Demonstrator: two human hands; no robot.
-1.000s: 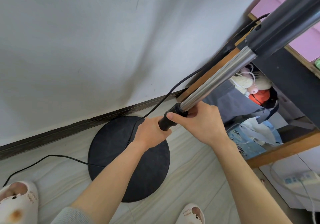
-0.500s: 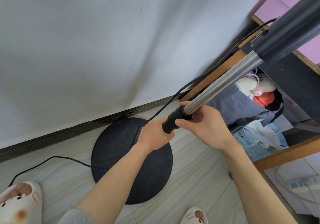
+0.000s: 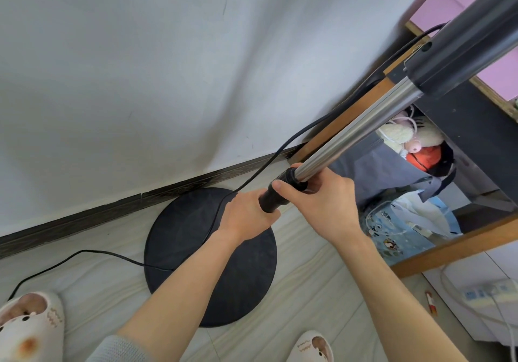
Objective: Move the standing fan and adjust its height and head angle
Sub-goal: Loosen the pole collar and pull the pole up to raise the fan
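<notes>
The standing fan's round black base (image 3: pixel 179 235) rests on the floor by the wall. Its black lower pole is wrapped by my left hand (image 3: pixel 246 215). Just above, my right hand (image 3: pixel 328 204) grips the black height collar (image 3: pixel 283 187) where the shiny steel inner tube (image 3: pixel 356 129) comes out. The tube runs up to the right into a thick dark grey upper sleeve (image 3: pixel 471 42). The fan head is out of view. A black power cord (image 3: pixel 280 151) trails from the top down across the base to the left.
A white wall with a dark skirting board (image 3: pixel 112 207) stands behind the base. A wooden-framed desk (image 3: pixel 459 244) at right holds clothes and soft toys underneath. A white power strip (image 3: pixel 487 294) lies at lower right. My slippers (image 3: pixel 30 325) flank the base.
The view has shifted slightly, so the fan sits a little lower right in frame. Both hands keep their grip; the right hand has turned a little around the collar.
</notes>
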